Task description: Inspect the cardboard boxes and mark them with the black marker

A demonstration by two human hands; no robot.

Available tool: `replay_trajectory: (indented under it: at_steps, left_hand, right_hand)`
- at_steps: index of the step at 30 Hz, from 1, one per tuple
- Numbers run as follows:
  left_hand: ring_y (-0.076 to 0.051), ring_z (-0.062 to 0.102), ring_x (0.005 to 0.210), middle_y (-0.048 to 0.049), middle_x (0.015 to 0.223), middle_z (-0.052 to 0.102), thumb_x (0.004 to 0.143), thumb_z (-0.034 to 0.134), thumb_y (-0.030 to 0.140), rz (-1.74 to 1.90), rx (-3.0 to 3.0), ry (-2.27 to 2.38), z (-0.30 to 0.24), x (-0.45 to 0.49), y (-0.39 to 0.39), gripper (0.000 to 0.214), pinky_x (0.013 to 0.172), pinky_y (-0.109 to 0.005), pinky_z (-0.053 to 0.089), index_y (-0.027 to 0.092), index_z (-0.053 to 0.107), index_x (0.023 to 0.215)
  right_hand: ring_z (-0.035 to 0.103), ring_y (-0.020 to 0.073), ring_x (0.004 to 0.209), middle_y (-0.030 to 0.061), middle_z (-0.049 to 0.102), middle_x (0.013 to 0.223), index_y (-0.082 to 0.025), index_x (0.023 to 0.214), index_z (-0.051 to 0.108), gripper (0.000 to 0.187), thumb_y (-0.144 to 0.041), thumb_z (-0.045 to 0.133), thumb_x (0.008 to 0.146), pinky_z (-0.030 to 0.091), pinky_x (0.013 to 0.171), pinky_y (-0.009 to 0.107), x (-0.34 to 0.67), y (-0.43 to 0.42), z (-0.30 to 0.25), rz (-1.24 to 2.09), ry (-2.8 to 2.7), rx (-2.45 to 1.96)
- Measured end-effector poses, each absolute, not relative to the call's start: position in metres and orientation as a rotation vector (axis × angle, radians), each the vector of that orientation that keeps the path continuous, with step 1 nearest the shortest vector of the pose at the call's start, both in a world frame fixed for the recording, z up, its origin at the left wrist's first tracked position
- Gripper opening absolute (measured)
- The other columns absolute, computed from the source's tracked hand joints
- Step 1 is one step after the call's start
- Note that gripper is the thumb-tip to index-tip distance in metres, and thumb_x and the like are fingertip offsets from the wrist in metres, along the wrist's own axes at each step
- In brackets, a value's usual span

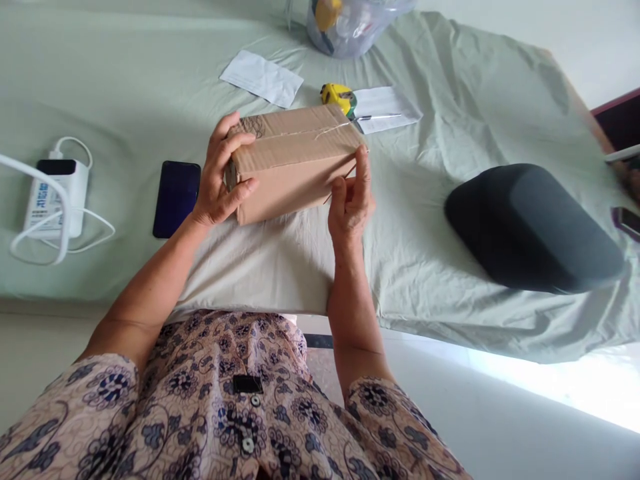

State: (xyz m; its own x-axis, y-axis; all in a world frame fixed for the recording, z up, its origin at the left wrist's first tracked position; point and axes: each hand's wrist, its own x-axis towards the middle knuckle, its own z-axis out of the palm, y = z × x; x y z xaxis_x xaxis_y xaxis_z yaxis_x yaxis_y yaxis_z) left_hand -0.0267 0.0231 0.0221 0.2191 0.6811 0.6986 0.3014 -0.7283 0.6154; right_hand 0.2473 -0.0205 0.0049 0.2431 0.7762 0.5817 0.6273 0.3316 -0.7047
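Between my two hands is a closed brown cardboard box (295, 150), tilted above the cloth, with a seam along its top and dark scribble-like marks at its left end. My left hand (223, 173) grips the box's left end, thumb on the near side and fingers over the top. At the right end, my right hand (353, 197) has its thumb and index finger against the box by a dark slit or edge. Just behind the box lies a yellow and green tape measure (339, 98). A thin metal-shafted tool (377, 117) sticks out beside it; its other end is hidden.
Two pieces of white paper (263, 78) lie at the back, near a clear plastic tub (345, 30) with items inside. On the left are a dark phone (176, 199) and a white power bank (60, 197) with cables. A black rounded case (533, 227) stands right on the green cloth (415, 267).
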Motion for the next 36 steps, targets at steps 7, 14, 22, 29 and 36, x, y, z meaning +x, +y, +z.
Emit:
replay_trajectory:
  at_steps: [7, 14, 22, 29, 36]
  left_hand:
    - [-0.029, 0.04, 0.155, 0.0036, 0.162, 0.046, 0.09, 0.055, 0.075, 1.625, 2.11, 0.81, 0.023, -0.028, 0.024, 0.06, 0.133, -0.054, 0.03, 0.049, 0.054, 0.143]
    - [-0.027, 0.024, 0.163, 0.0102, 0.168, 0.036, 0.085, 0.049, 0.087, 1.606, 1.938, 0.938, 0.017, -0.026, 0.029, 0.074, 0.137, -0.051, 0.023, 0.053, 0.046, 0.151]
    - [-0.023, 0.04, 0.153, -0.0063, 0.159, 0.048, 0.095, 0.045, 0.079, 1.77, 1.871, 1.0, 0.018, -0.028, 0.029, 0.065, 0.132, -0.048, 0.025, 0.032, 0.053, 0.138]
    - [-0.024, 0.043, 0.148, -0.005, 0.151, 0.051, 0.098, 0.041, 0.078, 1.851, 1.817, 1.012, 0.014, -0.04, 0.037, 0.067, 0.131, -0.047, 0.026, 0.026, 0.048, 0.141]
    - [-0.022, 0.016, 0.162, 0.0112, 0.173, 0.017, 0.099, 0.031, 0.078, 1.77, 1.848, 0.938, -0.005, -0.054, 0.059, 0.07, 0.136, -0.044, 0.018, 0.041, 0.02, 0.158]
  right_hand:
    - [0.046, 0.011, 0.058, -0.0067, 0.044, 0.064, -0.028, 0.151, 0.05, 0.056, -0.046, 0.053, 0.098, 0.047, 0.066, 0.027, 0.246, -0.022, 0.013, 0.174, -1.376, -1.37]
    - [0.055, 0.0134, 0.068, -0.0041, 0.054, 0.073, -0.032, 0.157, 0.043, 0.061, -0.038, 0.051, 0.096, 0.052, 0.073, 0.029, 0.251, -0.012, -0.007, 0.142, -1.494, -1.423]
    - [0.062, 0.0175, 0.081, 0.0048, 0.064, 0.094, -0.025, 0.154, 0.047, 0.057, -0.046, 0.044, 0.101, 0.059, 0.081, 0.037, 0.25, -0.007, -0.026, 0.125, -1.626, -1.489]
    - [0.06, 0.0133, 0.072, 0.0009, 0.065, 0.086, -0.025, 0.13, 0.065, 0.048, -0.057, 0.055, 0.096, 0.058, 0.076, 0.033, 0.24, -0.012, -0.02, 0.294, -1.506, -1.469]
    - [0.059, 0.0077, 0.058, -0.0044, 0.068, 0.079, -0.024, 0.099, 0.064, 0.037, -0.06, 0.064, 0.089, 0.053, 0.059, 0.025, 0.23, -0.015, -0.011, 0.573, -1.285, -1.365]
